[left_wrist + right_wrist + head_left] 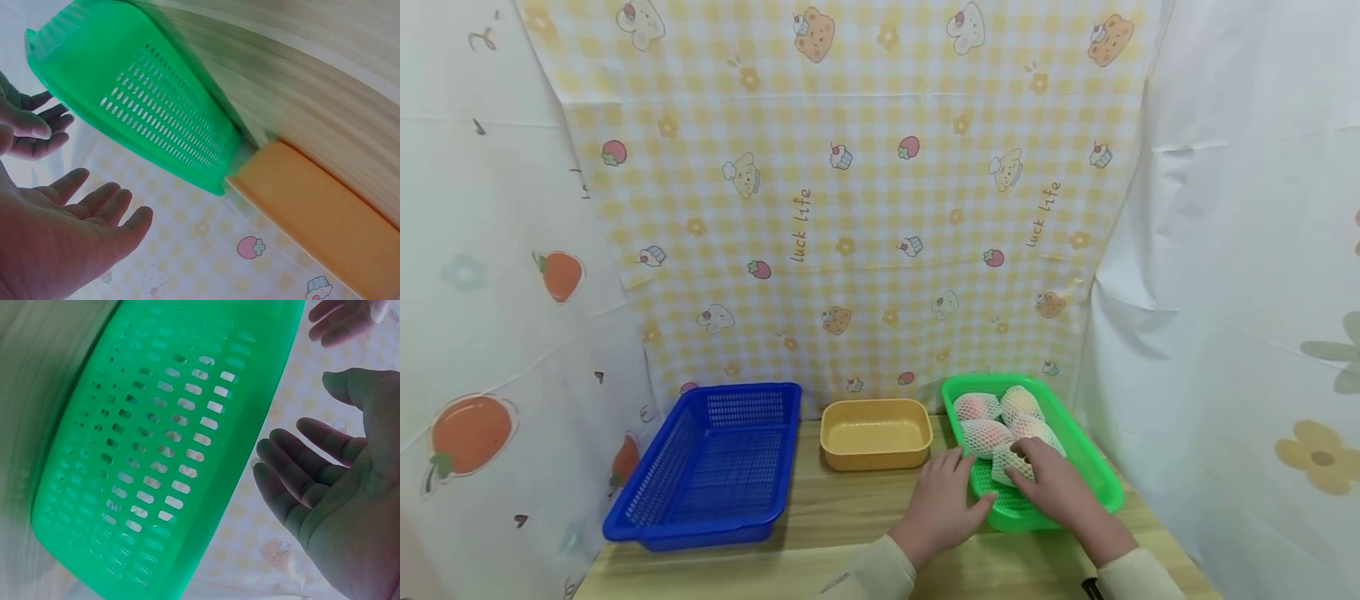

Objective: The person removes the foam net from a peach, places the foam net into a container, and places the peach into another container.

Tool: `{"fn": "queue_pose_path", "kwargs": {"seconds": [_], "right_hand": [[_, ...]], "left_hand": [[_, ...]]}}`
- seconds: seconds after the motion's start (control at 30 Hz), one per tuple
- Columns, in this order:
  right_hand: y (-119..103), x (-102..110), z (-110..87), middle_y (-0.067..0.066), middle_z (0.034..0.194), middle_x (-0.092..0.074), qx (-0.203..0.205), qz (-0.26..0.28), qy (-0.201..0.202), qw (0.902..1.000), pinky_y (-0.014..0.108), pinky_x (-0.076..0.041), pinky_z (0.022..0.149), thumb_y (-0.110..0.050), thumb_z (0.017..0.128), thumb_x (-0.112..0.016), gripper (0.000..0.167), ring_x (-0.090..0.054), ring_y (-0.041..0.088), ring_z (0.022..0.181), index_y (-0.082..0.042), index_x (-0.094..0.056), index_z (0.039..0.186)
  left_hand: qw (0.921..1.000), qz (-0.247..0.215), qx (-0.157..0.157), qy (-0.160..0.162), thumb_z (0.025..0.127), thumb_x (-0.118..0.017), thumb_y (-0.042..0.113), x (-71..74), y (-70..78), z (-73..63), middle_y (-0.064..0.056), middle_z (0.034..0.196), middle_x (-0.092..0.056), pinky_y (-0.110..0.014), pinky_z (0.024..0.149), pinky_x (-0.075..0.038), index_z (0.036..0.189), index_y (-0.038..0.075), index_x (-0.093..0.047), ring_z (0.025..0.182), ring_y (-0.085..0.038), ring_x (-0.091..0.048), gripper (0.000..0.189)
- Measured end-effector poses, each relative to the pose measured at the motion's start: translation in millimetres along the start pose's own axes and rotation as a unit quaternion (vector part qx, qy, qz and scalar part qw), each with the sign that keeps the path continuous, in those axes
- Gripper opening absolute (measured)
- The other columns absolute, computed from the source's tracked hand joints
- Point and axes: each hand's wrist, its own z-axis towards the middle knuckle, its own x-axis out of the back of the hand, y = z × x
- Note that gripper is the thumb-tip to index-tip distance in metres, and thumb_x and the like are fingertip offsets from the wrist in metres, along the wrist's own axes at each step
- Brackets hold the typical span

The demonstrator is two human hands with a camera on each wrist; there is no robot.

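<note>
Several fruits in white foam nets (987, 437), pinkish and yellowish beneath the mesh, lie in a green plastic basket (1108, 492) at the right of the table. My right hand (1060, 487) hovers over the basket's front part, its fingers loosely bent above the nearest netted fruit (1004, 467). In the right wrist view that hand (350, 494) shows nothing in its grasp. Beside the basket's left front rim is my left hand (942, 504), fingers spread and relaxed. The left wrist view shows the left hand (69, 240) without anything in it; the basket wall hides the fruits there.
A blue perforated basket (782, 467) stands at the left on the wooden table (827, 517). Between the two baskets sits a small yellow bin (876, 460). A patterned cloth (865, 200) hangs behind, and white cloths (1217, 250) flank both sides.
</note>
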Motion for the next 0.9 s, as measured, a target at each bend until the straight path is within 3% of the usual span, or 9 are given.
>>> {"fn": "queue_pose_path", "kwargs": {"seconds": [0.4, 0.63, 0.9], "right_hand": [[16.0, 2.9, 2.9, 0.021, 0.123, -0.071, -0.011, 0.001, -0.001, 0.9999, 0.059, -0.061, 0.092, -0.016, 0.103, -0.08, 0.036, -0.071, 0.041, 0.113, 0.007, -0.067, 0.127], [23.2, 4.2, 8.9, 0.024, 0.13, -0.069, -0.03, -0.007, -0.03, 0.9991, 0.059, -0.06, 0.095, -0.021, 0.106, -0.077, 0.043, -0.069, 0.042, 0.118, 0.009, -0.064, 0.134], [28.9, 3.2, 22.1, 0.021, 0.126, -0.07, 0.004, -0.039, -0.041, 0.9984, 0.057, -0.06, 0.094, -0.021, 0.103, -0.081, 0.04, -0.07, 0.041, 0.115, 0.006, -0.067, 0.13]], "left_hand": [[0.9954, 0.059, 0.03, -0.069, 0.109, -0.035, 0.078, -22.0, 12.9, 19.9, -0.009, 0.18, -0.031, -0.058, 0.13, -0.031, 0.173, 0.024, -0.041, 0.166, -0.029, -0.028, 0.084], [0.9939, 0.066, 0.041, -0.079, 0.107, -0.029, 0.083, -30.3, 17.7, 23.6, -0.007, 0.182, -0.026, -0.059, 0.13, -0.03, 0.174, 0.024, -0.037, 0.168, -0.029, -0.022, 0.09], [0.9923, 0.076, 0.048, -0.085, 0.105, -0.023, 0.085, -35.3, 16.1, 24.6, -0.006, 0.182, -0.027, -0.061, 0.13, -0.028, 0.174, 0.025, -0.037, 0.169, -0.028, -0.019, 0.092]]}}
